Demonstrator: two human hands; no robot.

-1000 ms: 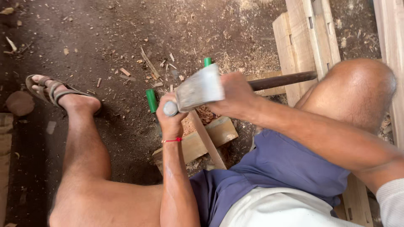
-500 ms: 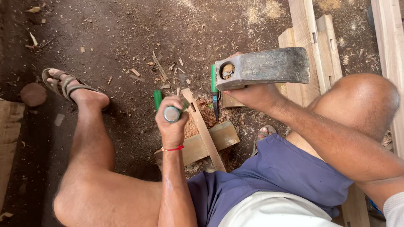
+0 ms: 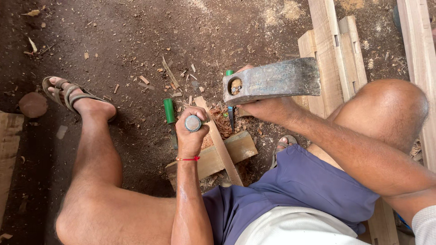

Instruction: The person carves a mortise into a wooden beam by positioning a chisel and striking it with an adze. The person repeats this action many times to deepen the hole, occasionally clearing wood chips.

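My left hand (image 3: 190,131) is closed round a chisel whose round metal cap (image 3: 192,123) faces the camera. The chisel stands on a narrow wooden strip (image 3: 222,147) that lies across a wooden block (image 3: 236,147). My right hand (image 3: 265,106) grips a hatchet just under its grey metal head (image 3: 272,81), raised above and to the right of the chisel. The hatchet's handle is hidden behind the head.
Two green-handled chisels (image 3: 169,111) (image 3: 230,104) lie on the dirt floor among wood chips. Stacked timber pieces (image 3: 334,50) lie at upper right, a plank (image 3: 420,54) at far right. My sandalled left foot (image 3: 75,97) rests at left, near a round stone (image 3: 32,104).
The hatchet head was down on the chisel cap a second ago. It has since swung up and to the right. My left hand keeps the chisel in place.
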